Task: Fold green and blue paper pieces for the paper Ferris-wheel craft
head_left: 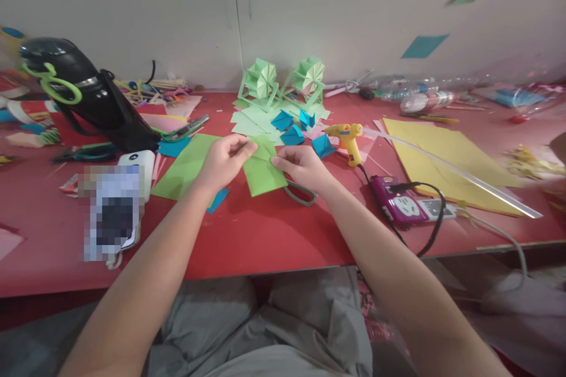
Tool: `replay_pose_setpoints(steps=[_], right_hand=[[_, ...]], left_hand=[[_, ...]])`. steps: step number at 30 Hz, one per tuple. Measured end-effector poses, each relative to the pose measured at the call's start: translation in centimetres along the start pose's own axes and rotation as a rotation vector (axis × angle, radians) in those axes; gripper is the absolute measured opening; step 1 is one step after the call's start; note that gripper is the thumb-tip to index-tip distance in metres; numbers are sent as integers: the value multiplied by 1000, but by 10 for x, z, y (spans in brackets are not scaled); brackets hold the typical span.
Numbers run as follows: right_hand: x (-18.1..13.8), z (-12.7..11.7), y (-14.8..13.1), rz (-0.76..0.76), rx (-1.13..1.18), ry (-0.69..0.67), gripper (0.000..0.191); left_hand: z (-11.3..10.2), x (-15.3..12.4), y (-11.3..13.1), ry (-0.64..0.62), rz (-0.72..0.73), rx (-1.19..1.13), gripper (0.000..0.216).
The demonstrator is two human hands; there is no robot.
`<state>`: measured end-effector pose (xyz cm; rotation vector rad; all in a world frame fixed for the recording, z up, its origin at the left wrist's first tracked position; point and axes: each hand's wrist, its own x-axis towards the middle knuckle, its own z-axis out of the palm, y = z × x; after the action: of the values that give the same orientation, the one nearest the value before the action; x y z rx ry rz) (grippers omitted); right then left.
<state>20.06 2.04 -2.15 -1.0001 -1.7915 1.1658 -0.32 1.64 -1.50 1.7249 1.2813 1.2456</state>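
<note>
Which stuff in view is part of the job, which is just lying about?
Part of the job:
- green piece, pinched by left hand and right hand
- green sheet, probably
- blue folds and pale green models, probably related

Lying about, seemingly:
- black bottle
- phone
- plastic bottle
- yellow sheets
- glue gun, not held; might be needed

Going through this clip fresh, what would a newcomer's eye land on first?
Probably the bright-green folded paper at the centre, pinched between the left hand and right hand above the red tabletop. Behind it, near the wall, two pale-green pleated paper wheels stand out. The tall black bottle with a lime-green ring at the left and yellow glue gun right of centre also draw attention.
</note>
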Motion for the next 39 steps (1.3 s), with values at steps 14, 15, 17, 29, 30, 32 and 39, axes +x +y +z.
replay_pose_setpoints(steps=[14,15,17,29,30,32,39], right_hand=[[0,1,3,-10,19,-35,41],[0,1,3,-11,24,-35,41],[0,1,2,-19,36,-35,41],[0,-1,-1,-42,61,-37,43],[0,0,-1,-45,63,-37,44],[1,0,-1,-42,64,-35,44],[1,0,0,-42,74,-29,44]], left_hand=[[4,-3,3,-155,-195,-289,40],[4,-3,4,-141,-197,-292,39],[3,-3,4,-129,-207,-303,38],[2,0,2,-6,-196,-383,36],[3,0,3,6,-191,-389,35],[5,-1,3,35,-191,-401,34],[12,1,2,71,-292,-546,34]])
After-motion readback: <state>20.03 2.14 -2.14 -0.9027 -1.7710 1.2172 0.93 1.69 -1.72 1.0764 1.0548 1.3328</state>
